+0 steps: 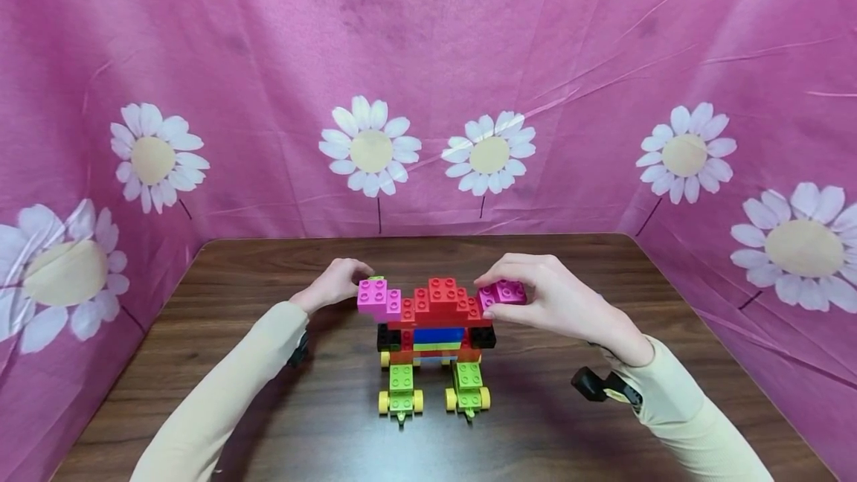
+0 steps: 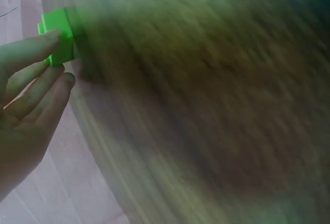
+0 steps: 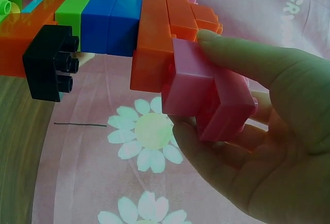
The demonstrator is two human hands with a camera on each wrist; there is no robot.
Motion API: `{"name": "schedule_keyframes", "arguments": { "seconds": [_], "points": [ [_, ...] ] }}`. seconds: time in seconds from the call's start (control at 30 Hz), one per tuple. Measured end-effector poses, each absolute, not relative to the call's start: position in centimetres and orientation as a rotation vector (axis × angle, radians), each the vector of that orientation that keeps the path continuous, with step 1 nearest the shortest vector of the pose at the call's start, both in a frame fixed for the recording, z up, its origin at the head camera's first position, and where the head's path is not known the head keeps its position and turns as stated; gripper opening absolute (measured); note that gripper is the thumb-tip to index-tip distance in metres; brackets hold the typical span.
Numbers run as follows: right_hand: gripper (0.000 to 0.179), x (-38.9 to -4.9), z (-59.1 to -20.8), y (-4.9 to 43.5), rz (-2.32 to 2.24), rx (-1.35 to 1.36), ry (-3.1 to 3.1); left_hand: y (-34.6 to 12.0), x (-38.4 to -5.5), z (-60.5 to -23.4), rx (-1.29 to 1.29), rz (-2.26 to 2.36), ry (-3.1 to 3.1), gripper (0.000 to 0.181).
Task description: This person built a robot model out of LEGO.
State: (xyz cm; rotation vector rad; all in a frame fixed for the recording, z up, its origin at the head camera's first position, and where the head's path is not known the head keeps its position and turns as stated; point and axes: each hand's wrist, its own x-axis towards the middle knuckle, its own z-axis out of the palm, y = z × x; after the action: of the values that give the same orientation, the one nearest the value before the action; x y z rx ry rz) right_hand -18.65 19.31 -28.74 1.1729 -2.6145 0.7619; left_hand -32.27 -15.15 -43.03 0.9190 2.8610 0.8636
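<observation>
A toy brick model with red stepped bricks on top stands on the wooden table. Pink bricks jut out at its left end, and magenta-pink bricks at its right end. My right hand pinches the right-end bricks between thumb and fingers; in the right wrist view they sit against an orange-red brick. Behind the left pink bricks is my left hand, holding a bright green brick between thumb and fingers. The head view shows only a sliver of that brick.
Below the red part are blue bricks, black bricks on the sides, and green wheeled bases with yellow wheels. A pink cloth with white daisies surrounds the brown table. A dark wrist device sits by the right cuff.
</observation>
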Motion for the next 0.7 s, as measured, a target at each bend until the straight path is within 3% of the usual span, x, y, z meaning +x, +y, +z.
{"name": "schedule_keyframes", "arguments": {
  "seconds": [0.5,0.7],
  "points": [
    [0.032,-18.8,-28.9,19.2,0.772,1.198,-2.585,-15.7,-32.5,-44.0,0.871,0.911,2.907,0.027],
    [0.032,-18.7,-28.9,19.4,0.751,1.176,-2.599,-15.8,-32.2,-42.7,0.774,1.011,2.881,0.028]
  ]
}}
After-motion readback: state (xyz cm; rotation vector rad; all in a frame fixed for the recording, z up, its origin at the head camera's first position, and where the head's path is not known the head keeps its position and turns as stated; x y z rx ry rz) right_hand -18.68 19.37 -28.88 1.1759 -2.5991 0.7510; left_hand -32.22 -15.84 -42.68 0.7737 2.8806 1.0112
